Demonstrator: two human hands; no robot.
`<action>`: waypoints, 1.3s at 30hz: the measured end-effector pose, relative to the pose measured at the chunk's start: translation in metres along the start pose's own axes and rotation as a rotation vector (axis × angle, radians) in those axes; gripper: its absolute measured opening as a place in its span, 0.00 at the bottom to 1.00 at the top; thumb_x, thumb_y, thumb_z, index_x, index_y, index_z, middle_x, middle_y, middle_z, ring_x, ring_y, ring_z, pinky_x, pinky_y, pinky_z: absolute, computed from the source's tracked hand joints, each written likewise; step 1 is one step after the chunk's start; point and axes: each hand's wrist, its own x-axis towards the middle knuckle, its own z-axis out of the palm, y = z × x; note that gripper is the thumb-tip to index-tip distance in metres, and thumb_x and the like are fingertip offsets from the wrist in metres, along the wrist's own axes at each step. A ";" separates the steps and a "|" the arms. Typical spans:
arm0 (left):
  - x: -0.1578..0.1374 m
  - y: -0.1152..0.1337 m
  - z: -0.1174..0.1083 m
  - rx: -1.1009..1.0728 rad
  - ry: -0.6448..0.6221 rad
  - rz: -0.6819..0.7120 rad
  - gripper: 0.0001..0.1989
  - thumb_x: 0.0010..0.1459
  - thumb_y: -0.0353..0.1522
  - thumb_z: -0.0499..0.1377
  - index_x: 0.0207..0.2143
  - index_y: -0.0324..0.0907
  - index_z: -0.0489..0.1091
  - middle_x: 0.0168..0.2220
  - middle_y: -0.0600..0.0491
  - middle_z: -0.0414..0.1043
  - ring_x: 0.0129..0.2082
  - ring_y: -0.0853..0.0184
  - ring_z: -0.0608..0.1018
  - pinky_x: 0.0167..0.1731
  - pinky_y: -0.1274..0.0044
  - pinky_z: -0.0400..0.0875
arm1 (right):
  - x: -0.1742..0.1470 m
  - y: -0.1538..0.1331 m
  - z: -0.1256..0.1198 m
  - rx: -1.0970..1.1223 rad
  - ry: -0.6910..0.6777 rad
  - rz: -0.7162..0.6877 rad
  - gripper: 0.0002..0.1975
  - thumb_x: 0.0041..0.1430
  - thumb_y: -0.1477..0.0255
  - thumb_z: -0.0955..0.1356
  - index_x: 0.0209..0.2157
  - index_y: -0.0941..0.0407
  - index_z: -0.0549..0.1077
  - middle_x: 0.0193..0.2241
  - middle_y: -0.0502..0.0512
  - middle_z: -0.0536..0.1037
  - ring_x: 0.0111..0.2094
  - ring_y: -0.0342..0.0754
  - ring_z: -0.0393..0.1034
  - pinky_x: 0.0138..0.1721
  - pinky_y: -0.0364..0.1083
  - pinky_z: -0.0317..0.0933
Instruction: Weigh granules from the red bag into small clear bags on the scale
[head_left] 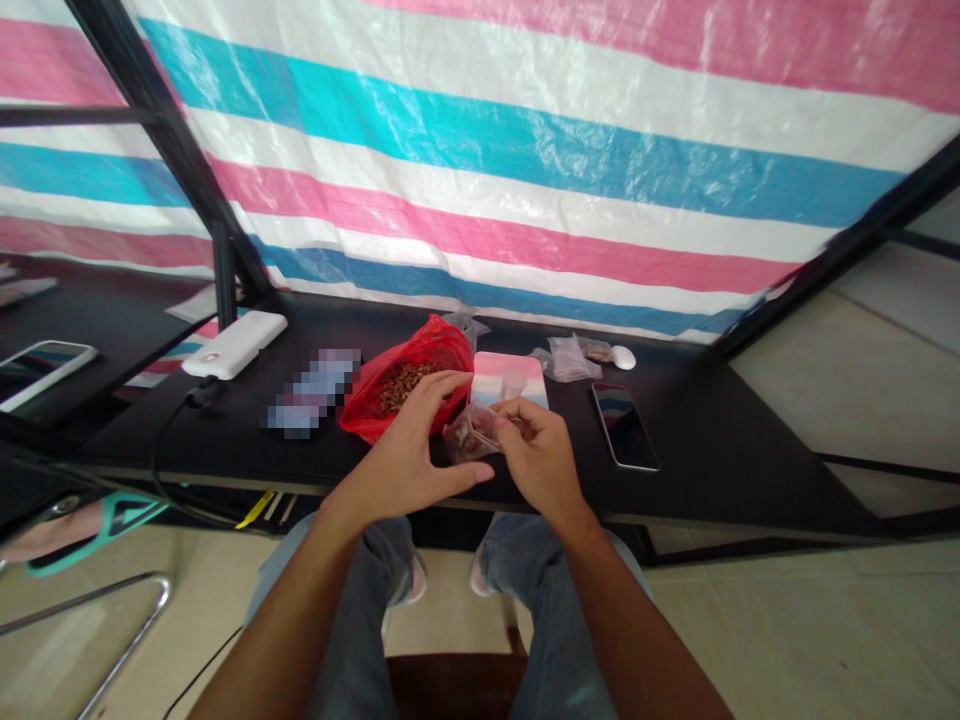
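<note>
My right hand (536,450) pinches the edge of a small clear plastic bag (472,432) with some brown bits in it. Thumb and fingers spread wide, my left hand (409,455) is open just left of that bag; whether it touches the bag I cannot tell. Behind my left hand lies a red plastic bag (367,410), its mouth wide and full of small brown pellets (405,385). A flat, shiny rectangle (510,368), perhaps a small scale, sits beyond my right hand and reflects pink and white stripes.
Small filled clear bags (574,358) and a white round-ended object (623,357) lie at the back right. A phone (625,427) rests to the right. On the left are a white power bank (235,345) with a black cable (157,440) and a blurred-out object (311,393). Striped sheeting (487,140) hangs behind.
</note>
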 end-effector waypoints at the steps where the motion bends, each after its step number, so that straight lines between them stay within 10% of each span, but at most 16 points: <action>1: -0.001 -0.001 0.003 0.019 -0.022 0.016 0.41 0.51 0.39 0.74 0.64 0.44 0.65 0.65 0.41 0.68 0.65 0.52 0.72 0.64 0.64 0.68 | 0.000 0.000 0.000 0.021 0.005 0.010 0.08 0.55 0.66 0.70 0.24 0.53 0.73 0.24 0.51 0.79 0.25 0.47 0.72 0.28 0.45 0.66; 9: -0.003 -0.006 0.016 0.013 -0.019 -0.067 0.20 0.68 0.39 0.59 0.60 0.43 0.70 0.56 0.43 0.78 0.54 0.57 0.80 0.58 0.66 0.73 | 0.001 0.000 0.004 0.294 0.012 0.210 0.15 0.52 0.57 0.75 0.27 0.54 0.77 0.26 0.52 0.81 0.29 0.50 0.79 0.34 0.49 0.79; 15: 0.028 -0.003 -0.017 0.055 0.084 -0.052 0.17 0.70 0.42 0.55 0.51 0.42 0.73 0.49 0.46 0.81 0.48 0.59 0.82 0.52 0.69 0.74 | 0.004 0.005 -0.001 0.324 0.015 0.241 0.20 0.52 0.52 0.76 0.31 0.54 0.75 0.30 0.53 0.82 0.33 0.50 0.83 0.30 0.45 0.77; 23: 0.092 -0.023 -0.075 0.953 -0.409 -0.083 0.15 0.53 0.44 0.66 0.38 0.43 0.78 0.36 0.43 0.82 0.37 0.50 0.83 0.40 0.67 0.72 | 0.001 0.008 0.003 0.277 -0.063 0.217 0.18 0.54 0.53 0.75 0.30 0.55 0.75 0.29 0.51 0.81 0.29 0.46 0.80 0.27 0.42 0.75; 33: 0.112 -0.001 -0.070 1.181 -0.673 0.024 0.04 0.46 0.34 0.69 0.26 0.43 0.79 0.31 0.43 0.82 0.41 0.47 0.84 0.45 0.64 0.71 | -0.001 0.013 0.007 0.201 -0.127 0.172 0.18 0.57 0.54 0.73 0.30 0.55 0.75 0.29 0.53 0.82 0.26 0.44 0.77 0.24 0.40 0.72; 39: 0.120 0.010 -0.067 1.335 -0.873 0.140 0.16 0.50 0.36 0.69 0.42 0.41 0.81 0.41 0.41 0.84 0.43 0.51 0.84 0.41 0.69 0.71 | -0.001 0.017 0.008 0.189 -0.163 0.151 0.17 0.57 0.55 0.73 0.31 0.55 0.75 0.28 0.52 0.81 0.24 0.43 0.76 0.23 0.40 0.70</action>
